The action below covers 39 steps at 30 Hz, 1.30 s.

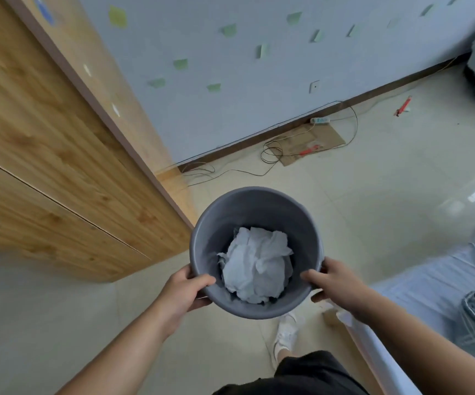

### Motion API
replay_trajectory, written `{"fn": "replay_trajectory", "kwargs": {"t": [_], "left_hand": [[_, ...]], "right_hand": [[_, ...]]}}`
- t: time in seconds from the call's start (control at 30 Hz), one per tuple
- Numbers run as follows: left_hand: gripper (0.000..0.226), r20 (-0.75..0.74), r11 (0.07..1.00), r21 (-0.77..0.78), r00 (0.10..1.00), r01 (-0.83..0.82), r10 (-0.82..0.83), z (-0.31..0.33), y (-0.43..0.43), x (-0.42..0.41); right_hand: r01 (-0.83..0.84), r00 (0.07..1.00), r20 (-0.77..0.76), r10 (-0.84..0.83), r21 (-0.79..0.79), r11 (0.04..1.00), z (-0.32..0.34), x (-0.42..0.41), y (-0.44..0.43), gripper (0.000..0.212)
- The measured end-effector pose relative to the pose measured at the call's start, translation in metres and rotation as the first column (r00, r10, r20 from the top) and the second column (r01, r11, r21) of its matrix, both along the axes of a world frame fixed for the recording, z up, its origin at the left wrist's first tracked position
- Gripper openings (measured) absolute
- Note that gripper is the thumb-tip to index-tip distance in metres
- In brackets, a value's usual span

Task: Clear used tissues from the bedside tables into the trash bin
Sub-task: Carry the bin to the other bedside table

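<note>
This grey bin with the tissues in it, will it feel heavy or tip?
Probably light: the grey bin holds only crumpled tissues. Tipping seems unlikely, with left hand and right hand gripping opposite sides of its rim.

A trash bin (pixel 219 223) is held between a left hand (pixel 182 295) at its left rim and a right hand (pixel 336 283) at its right, with tissues (pixel 255 265) lying inside. A cabinet (pixel 45 166) is seen to the left, and what appears to be a bed (pixel 430 280) to the right.

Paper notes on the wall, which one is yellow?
The leftmost note, closest to the wooden cabinet; every other one on the wall looks green.
</note>
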State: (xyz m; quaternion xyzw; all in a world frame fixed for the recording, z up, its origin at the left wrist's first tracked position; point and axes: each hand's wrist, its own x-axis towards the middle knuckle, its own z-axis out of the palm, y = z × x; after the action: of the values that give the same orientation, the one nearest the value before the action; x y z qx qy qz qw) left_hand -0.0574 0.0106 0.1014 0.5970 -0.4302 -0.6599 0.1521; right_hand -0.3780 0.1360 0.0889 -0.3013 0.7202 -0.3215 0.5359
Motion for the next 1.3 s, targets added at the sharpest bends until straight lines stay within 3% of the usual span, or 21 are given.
{"fn": "replay_trajectory", "kwargs": {"t": [0.23, 0.43, 0.53, 0.63, 0.77, 0.87, 1.1, 1.3], "left_hand": [[0.061, -0.016, 1.0, -0.013, 1.0, -0.017, 0.017, 0.014, -0.13, -0.07], [0.046, -0.052, 0.999, 0.002, 0.998, 0.044, -0.044, -0.009, -0.235, -0.154], [0.03, -0.036, 0.989, 0.033, 0.99, 0.141, -0.14, -0.025, -0.293, -0.212], [0.03, -0.035, 0.957, 0.051, 0.958, 0.287, -0.286, -0.028, -0.342, -0.289], [0.036, -0.07, 0.872, 0.037, 0.872, 0.488, -0.485, -0.01, -0.398, -0.409], [0.042, -0.071, 0.781, 0.006, 0.78, 0.624, -0.622, 0.001, -0.42, -0.501], [0.047, -0.043, 0.622, 0.039, 0.623, 0.782, -0.781, -0.022, -0.407, -0.702], [0.038, 0.001, 0.599, 0.015, 0.599, 0.801, -0.801, -0.013, -0.405, -0.858]], "right_hand": [[-0.058, 0.997, -0.043, 0.057, -0.031, 0.998, 0.033, -0.083, -0.14, 0.017], [0.135, 0.991, 0.006, -0.134, -0.016, 0.991, 0.02, -0.137, -0.211, 0.036], [0.253, 0.967, 0.008, -0.253, 0.015, 0.967, 0.01, -0.174, -0.239, 0.03], [0.359, 0.933, -0.012, -0.359, 0.052, 0.932, 0.013, -0.222, -0.256, 0.028], [0.526, 0.849, -0.083, -0.523, 0.018, 0.851, 0.03, -0.289, -0.26, 0.018], [0.677, 0.725, -0.152, -0.672, -0.024, 0.736, 0.031, -0.33, -0.251, 0.009], [0.866, 0.499, -0.01, -0.867, 0.023, 0.499, -0.001, -0.453, -0.213, 0.02], [0.882, 0.468, 0.027, -0.883, 0.045, 0.468, 0.012, -0.596, -0.211, 0.023]]}}
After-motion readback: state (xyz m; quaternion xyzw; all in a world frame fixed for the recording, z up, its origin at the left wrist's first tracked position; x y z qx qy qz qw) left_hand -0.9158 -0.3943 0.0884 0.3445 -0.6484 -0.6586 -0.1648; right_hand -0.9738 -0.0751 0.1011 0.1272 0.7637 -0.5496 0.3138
